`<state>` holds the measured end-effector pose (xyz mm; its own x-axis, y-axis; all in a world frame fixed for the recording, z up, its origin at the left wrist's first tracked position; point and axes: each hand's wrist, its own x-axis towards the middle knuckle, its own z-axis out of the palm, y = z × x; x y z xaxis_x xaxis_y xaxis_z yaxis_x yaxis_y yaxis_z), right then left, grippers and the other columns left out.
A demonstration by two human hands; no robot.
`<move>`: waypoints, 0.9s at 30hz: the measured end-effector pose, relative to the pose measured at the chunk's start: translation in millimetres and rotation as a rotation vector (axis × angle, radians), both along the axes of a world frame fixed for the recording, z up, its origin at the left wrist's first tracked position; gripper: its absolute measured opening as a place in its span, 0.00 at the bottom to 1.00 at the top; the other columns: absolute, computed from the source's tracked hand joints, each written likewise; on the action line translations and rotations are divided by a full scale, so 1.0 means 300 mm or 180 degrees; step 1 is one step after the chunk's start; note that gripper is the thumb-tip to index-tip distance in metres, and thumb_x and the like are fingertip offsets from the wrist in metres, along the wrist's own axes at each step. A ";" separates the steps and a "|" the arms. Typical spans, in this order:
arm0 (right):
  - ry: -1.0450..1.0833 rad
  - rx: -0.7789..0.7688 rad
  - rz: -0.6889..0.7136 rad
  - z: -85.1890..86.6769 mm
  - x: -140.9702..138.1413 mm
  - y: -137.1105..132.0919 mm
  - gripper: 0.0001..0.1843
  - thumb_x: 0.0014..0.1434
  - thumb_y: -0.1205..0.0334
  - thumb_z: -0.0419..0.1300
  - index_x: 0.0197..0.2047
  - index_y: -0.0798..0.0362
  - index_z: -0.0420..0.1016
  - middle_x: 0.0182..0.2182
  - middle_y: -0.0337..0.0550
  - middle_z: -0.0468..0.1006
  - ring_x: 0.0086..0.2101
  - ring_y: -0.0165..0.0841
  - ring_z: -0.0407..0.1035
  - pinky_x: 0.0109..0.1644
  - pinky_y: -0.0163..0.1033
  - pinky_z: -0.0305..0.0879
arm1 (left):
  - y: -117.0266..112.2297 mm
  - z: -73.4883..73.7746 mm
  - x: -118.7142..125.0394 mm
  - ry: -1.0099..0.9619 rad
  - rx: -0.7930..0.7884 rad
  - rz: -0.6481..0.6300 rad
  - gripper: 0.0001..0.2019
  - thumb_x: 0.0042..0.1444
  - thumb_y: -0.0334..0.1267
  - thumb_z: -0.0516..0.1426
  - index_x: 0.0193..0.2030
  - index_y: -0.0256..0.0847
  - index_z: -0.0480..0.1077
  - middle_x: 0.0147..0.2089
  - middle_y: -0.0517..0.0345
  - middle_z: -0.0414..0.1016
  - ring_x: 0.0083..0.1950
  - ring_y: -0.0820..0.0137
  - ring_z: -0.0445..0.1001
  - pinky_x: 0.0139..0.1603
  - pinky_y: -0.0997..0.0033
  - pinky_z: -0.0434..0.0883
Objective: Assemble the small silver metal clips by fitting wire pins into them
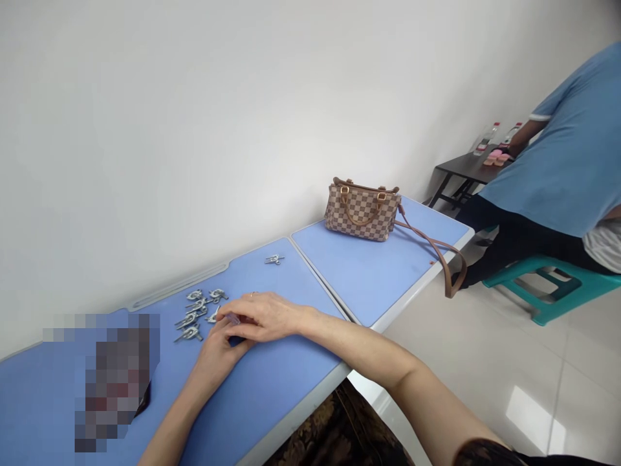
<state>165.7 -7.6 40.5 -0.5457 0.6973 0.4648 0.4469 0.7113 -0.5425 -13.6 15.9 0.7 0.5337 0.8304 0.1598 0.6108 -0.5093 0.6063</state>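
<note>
Metal fittings (198, 305) clustered toward counter's (295, 304) wall-side edge; lone fitting (274, 259) near far right corner. Left hand (222, 340), right hand (264, 317) meet beside cluster; fingers curled, pinch hidden. Done-versus-left count unclear.

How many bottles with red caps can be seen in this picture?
2. Both are on the dark table: one bottle, and another bottle right of it, near the arm of the person in blue. More may be hidden behind that person.
</note>
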 end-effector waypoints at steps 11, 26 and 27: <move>0.0636 -0.0357 0.0060 -0.016 0.006 -0.006 0.16 0.65 0.67 0.51 0.55 0.52 0.69 0.43 0.44 0.74 0.42 0.30 0.68 0.48 0.35 0.64 | -0.027 -0.015 0.006 -0.0102 0.0123 -0.0087 0.12 0.49 0.40 0.61 0.42 0.43 0.75 0.48 0.53 0.74 0.52 0.57 0.71 0.55 0.52 0.68; 0.0641 -0.0517 0.0066 -0.013 0.013 -0.026 0.16 0.64 0.67 0.52 0.54 0.51 0.70 0.42 0.45 0.73 0.38 0.30 0.68 0.44 0.37 0.65 | -0.058 -0.022 0.004 -0.0112 0.0081 -0.0188 0.11 0.50 0.36 0.63 0.42 0.43 0.74 0.49 0.55 0.72 0.54 0.60 0.67 0.57 0.55 0.65; 0.0649 -0.0536 0.0128 -0.012 0.016 -0.025 0.18 0.64 0.69 0.51 0.56 0.51 0.69 0.42 0.45 0.73 0.37 0.30 0.68 0.44 0.37 0.66 | -0.057 -0.026 0.002 -0.0105 0.0091 -0.0187 0.11 0.50 0.37 0.63 0.42 0.43 0.74 0.48 0.55 0.72 0.54 0.60 0.67 0.57 0.54 0.65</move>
